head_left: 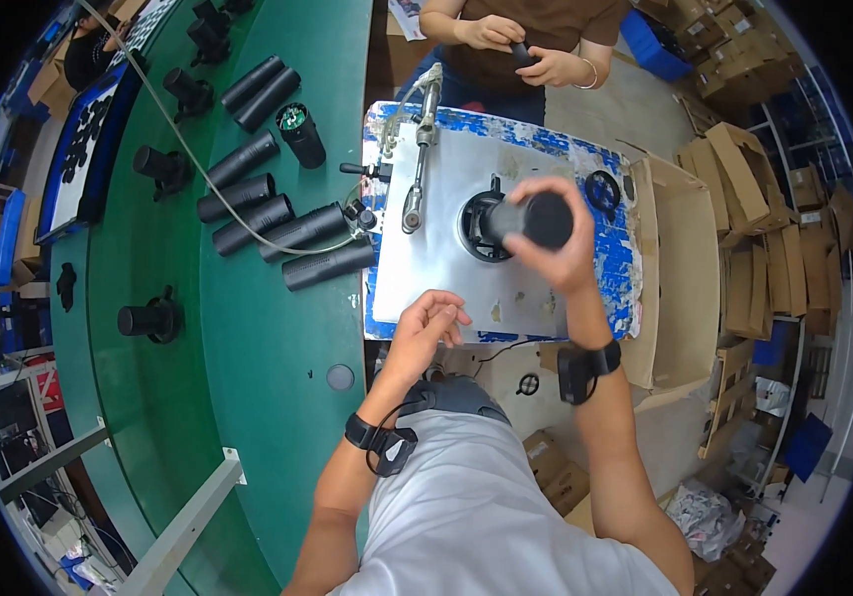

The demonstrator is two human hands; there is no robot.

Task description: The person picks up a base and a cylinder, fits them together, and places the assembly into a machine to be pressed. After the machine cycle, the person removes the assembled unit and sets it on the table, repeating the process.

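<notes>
While the right hand point(556, 243) wraps its fingers around the black cylinder point(536, 221), that part lies on its side above the round black fixture point(481, 226) on the metal plate point(426, 268), long axis pointing left toward it. Nearer the body, the left hand point(426, 323) rests at the plate's near edge, fingers loosely curled, holding nothing.

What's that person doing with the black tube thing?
The person's right hand grips a black tube that stands in a round black holder on a metal plate. The left hand rests loosely at the plate's near edge, holding nothing. More black tubes lie on the green table to the left. A tool with a cable lies on the plate. Across the bench, another person's hands hold a small dark part.
</notes>
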